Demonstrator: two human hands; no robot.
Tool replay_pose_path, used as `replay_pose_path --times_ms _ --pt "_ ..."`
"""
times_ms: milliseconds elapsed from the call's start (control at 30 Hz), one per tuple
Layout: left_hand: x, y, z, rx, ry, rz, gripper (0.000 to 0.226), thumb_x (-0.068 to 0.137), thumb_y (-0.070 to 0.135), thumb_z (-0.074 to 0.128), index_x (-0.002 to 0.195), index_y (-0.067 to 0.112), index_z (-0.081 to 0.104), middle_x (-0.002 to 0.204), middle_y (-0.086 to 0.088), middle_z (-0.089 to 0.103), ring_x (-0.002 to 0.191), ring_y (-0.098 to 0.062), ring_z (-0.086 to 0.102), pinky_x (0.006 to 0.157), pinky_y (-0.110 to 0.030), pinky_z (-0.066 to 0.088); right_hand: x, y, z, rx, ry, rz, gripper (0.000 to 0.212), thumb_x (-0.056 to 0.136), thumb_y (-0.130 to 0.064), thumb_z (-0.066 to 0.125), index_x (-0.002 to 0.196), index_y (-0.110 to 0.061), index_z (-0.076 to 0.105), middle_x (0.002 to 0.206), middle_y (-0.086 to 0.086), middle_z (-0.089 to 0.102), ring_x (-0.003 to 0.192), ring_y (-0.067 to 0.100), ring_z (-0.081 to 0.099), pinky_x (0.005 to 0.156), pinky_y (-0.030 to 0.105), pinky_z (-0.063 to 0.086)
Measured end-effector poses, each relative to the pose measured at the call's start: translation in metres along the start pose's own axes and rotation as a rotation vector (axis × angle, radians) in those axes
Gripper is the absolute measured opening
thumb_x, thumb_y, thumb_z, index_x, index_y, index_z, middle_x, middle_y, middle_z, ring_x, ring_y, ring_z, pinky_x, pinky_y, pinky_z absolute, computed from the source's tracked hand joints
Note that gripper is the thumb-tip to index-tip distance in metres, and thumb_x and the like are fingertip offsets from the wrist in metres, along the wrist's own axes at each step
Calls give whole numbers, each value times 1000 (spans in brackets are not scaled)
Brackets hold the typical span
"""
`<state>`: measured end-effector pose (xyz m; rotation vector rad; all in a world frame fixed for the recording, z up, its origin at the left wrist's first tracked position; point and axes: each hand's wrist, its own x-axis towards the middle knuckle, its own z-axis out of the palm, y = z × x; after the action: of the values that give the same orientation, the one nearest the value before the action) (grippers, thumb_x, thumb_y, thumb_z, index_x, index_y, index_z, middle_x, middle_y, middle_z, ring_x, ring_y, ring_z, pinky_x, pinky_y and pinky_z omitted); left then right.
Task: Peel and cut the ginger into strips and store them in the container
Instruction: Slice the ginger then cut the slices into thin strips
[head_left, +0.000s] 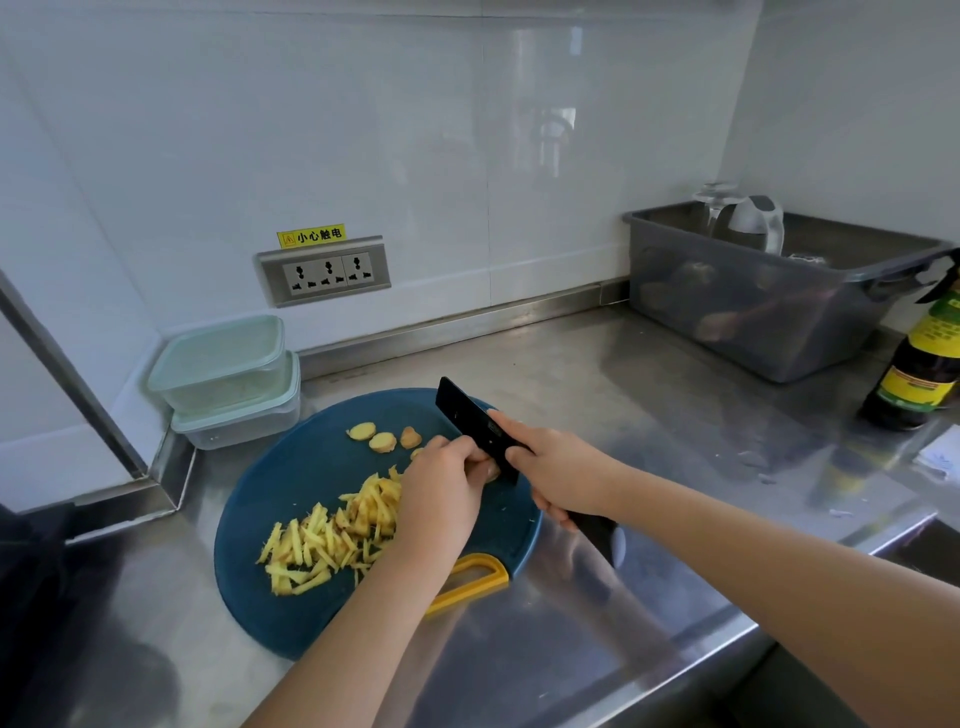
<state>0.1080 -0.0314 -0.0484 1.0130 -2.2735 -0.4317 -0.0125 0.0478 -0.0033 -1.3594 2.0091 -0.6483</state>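
Note:
A round blue cutting board (291, 467) with a yellow handle lies on the steel counter. A pile of yellow ginger strips (332, 535) covers its left middle. Three ginger slices (382, 440) lie toward the board's far side. My left hand (441, 493) has its fingers curled over a ginger piece, mostly hidden, beside the blade. My right hand (558, 473) grips the handle of a black cleaver (475, 423), with the index finger along the blade's back. Two stacked clear containers (228, 379) with pale green lids stand at the back left.
A grey plastic bin (769, 306) holding glassware stands at the back right. A dark sauce bottle (919, 364) stands at the right edge, with a paper scrap (940, 457) in front of it. A wall socket strip (324, 271) is behind the board. The counter's front edge runs lower right.

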Motion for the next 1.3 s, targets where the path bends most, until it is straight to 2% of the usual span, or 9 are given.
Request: replay_pose_path --times_ms 167,367,533,767,1033,1200,1300 --pt "1 -1 2 -4 16 -1 11 88 28 64 89 18 68 85 7 54 73 -8 50 65 -19 34 -5 4 -8 1 11 -3 52 104 -22 31 151 -43 19 57 4 51 38 12 45 44 28 48" --pt "0 -2 2 -14 29 -6 13 86 28 67 89 15 70 80 10 50 70 -6 47 64 -17 32 -13 -5 -11 -21 -20 -36 52 105 -24 31 150 -46 18 58 5 51 40 13 45 40 24 45" --pt "0 0 0 -48 27 13 9 86 24 67 88 16 69 77 12 48 65 -2 43 55 -11 30 -18 -6 -11 -54 -34 -29 53 105 -23 31 149 -48 17 60 4 51 39 11 45 41 24 47" --pt "0 -1 0 -14 16 37 11 89 24 62 96 18 68 84 9 51 74 -5 46 64 -16 31 -20 -9 -7 -71 -38 -28 52 105 -22 29 150 -46 16 61 5 52 40 11 45 44 26 49" --pt "1 0 -1 -46 10 25 10 88 21 63 95 19 70 85 7 56 74 -5 48 62 -15 30 -16 -8 -2 -15 -54 11 53 105 -22 30 150 -47 16 62 5 50 44 13 45 42 24 47" --pt "2 0 -2 -37 -5 31 9 88 17 62 92 18 70 84 7 55 76 -10 52 64 -19 34 -13 -7 6 -118 -30 -19 55 106 -21 27 153 -41 8 68 3 50 47 11 47 39 18 44" --pt "1 -2 -1 -40 -3 31 7 87 17 64 89 18 70 83 6 57 74 -10 52 65 -22 37 -11 -7 12 -138 3 -31 54 106 -20 27 154 -36 9 74 -2 50 51 14 50 45 23 48"
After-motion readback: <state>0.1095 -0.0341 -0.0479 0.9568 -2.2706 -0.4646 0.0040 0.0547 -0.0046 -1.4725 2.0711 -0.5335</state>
